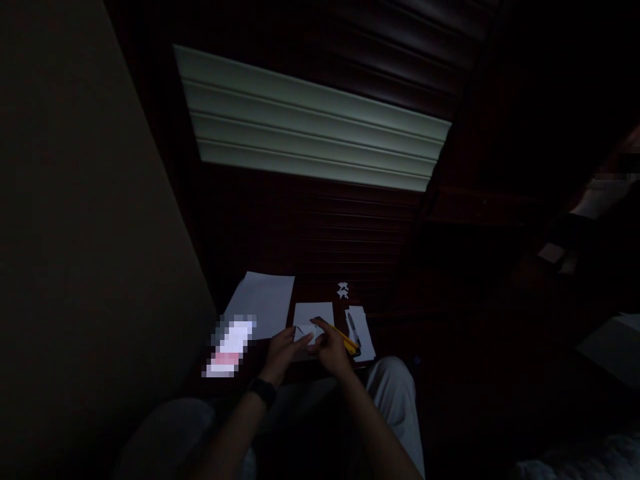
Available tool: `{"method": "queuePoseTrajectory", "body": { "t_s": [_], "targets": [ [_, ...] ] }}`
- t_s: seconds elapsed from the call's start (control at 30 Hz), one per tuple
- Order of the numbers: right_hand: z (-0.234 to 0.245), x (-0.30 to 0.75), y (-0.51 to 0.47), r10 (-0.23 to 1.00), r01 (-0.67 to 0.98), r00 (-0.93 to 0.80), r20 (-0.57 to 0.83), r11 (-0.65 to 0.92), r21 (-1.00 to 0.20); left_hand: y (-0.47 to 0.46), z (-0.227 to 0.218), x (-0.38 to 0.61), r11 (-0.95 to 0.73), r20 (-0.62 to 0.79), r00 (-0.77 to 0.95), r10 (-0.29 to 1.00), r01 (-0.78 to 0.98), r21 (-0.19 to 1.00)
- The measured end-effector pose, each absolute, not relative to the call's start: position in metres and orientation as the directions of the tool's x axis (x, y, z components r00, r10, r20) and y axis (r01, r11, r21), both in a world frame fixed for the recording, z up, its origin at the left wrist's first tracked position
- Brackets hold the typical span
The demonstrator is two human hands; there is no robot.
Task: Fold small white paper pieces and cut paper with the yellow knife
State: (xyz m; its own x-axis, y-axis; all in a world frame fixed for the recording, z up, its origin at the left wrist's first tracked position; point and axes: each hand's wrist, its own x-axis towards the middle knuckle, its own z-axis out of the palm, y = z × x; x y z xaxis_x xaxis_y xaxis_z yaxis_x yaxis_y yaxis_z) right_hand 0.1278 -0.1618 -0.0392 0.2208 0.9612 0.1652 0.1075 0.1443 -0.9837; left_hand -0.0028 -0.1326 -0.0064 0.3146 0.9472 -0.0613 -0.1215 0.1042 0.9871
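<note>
The left hand (281,350), with a black wristband (263,392) on its wrist, and the right hand (330,349) pinch a small folded white paper (306,333) between them. From that paper, a flat white sheet (315,309) lies at twelve o'clock, small jagged white paper pieces (343,291) at one, and a yellow-handled tool (352,348), partly hidden by the right hand, at three, near a pen (353,328) resting on white slips (367,339). Larger white sheets (267,299) lie at ten; a blurred, glowing screen (230,350) sits between eight and nine.

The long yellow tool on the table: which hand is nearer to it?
Right. The right hand is close beside the tool; the left hand is farther left.
</note>
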Motion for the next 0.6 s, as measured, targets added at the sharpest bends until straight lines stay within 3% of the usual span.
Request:
{"method": "queuePoseTrajectory", "body": {
  "t_s": [0.33,0.6],
  "targets": [
    [0.003,0.138,-0.164,0.955,0.032,0.165,0.248,0.246,-0.969,-0.139,0.026,0.006,0.133,-0.084,0.240,0.967,-0.196,0.972],
    [0.014,0.136,-0.174,0.918,0.101,0.244,0.314,0.298,-0.949,-0.143,0.026,0.014,0.159,-0.097,0.200,0.975,-0.326,0.932]
  ]
}}
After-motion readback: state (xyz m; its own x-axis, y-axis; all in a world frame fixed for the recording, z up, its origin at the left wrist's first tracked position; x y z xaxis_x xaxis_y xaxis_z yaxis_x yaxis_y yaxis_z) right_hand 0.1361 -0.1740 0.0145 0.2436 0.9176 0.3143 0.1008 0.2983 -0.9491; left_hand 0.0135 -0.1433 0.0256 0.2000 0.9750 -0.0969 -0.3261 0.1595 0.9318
